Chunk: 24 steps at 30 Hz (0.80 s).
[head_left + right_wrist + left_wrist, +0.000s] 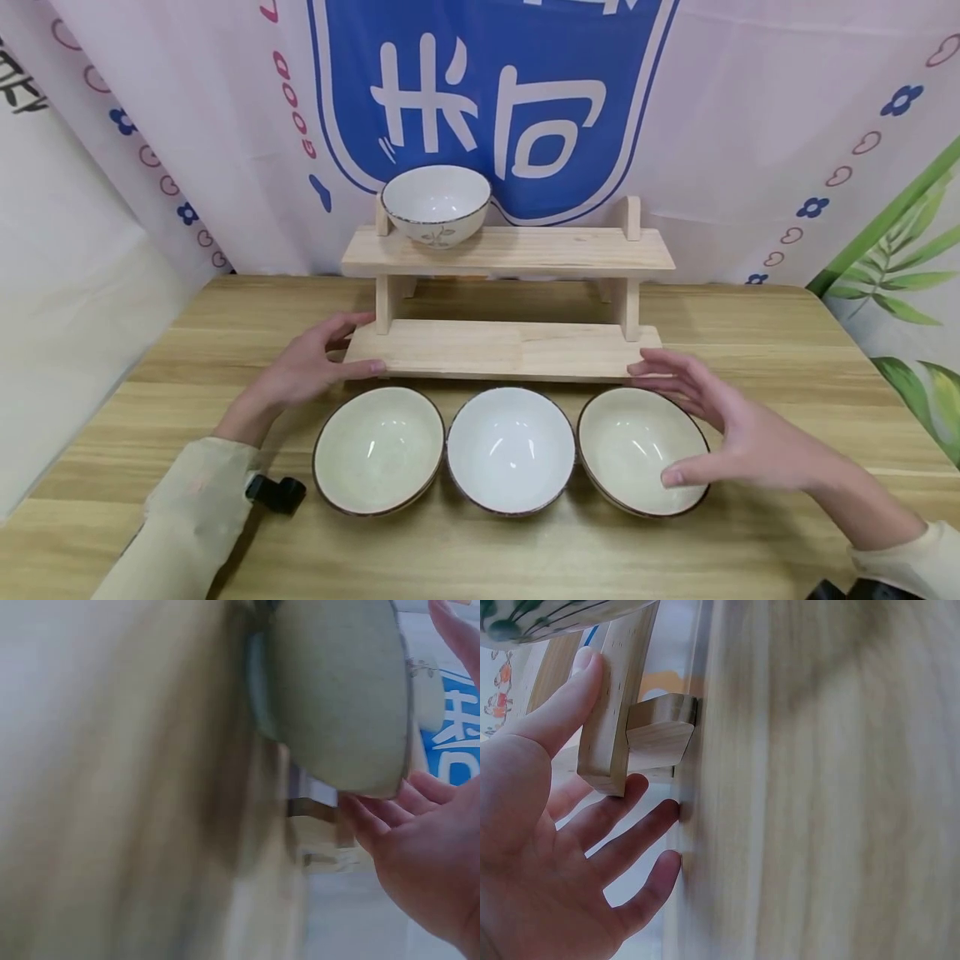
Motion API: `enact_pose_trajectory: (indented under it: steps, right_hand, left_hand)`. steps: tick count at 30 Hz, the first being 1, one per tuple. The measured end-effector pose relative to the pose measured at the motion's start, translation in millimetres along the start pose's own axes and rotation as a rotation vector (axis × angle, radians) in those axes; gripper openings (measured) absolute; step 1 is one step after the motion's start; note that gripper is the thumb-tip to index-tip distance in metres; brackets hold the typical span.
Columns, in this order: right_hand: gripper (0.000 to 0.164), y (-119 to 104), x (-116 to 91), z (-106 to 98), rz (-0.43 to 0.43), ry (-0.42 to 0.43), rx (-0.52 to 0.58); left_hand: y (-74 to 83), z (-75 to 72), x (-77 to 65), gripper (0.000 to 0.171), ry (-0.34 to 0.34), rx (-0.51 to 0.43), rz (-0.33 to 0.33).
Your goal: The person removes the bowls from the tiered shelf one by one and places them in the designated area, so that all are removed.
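Note:
A two-tier wooden display rack (pixel 495 346) stands at the back of the table. My left hand (pixel 307 362) holds the left end of its lower board, thumb on top and fingers spread around the end and below in the left wrist view. My right hand (pixel 720 425) is spread over the right-hand cream bowl (pixel 630 442), thumb above its inside and fingers behind its far rim, close to the rack's right end. In front of the rack, a white bowl (pixel 510 450) sits between that bowl and another cream bowl (pixel 378 450). A patterned bowl (pixel 438 204) rests on the upper tier, left side.
The wood-grain table (pixel 480 558) carries the rack and bowls. A printed curtain (pixel 750 108) hangs right behind the rack. Both forearms wear light sleeves, with a black wrist device (pixel 276 494) at the left one.

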State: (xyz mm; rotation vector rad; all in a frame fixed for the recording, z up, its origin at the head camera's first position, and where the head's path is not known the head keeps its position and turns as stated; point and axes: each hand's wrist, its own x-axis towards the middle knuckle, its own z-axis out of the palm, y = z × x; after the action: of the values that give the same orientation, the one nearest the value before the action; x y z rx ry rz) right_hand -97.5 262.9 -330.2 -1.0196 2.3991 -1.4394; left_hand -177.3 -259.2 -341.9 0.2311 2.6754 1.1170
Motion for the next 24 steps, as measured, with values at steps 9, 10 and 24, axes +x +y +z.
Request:
enact_pose_trajectory:
  steps: [9,10,24]
  right_hand:
    - [0.097,-23,44,-14,-0.087,0.11,0.06]
    - [0.095,-25,49,-15,-0.086,0.118,0.068]
    - [0.093,-57,128,-18,0.116,0.21,0.123]
  left_hand:
    - [-1.1,-0.1,-1.6,0.095,0.002,0.0,-0.002]
    - [-1.4,0.1,-1.5,0.095,0.002,0.001,-0.002]
    - [-2.1,1.5,0.7,0.095,0.005,0.0,0.008]
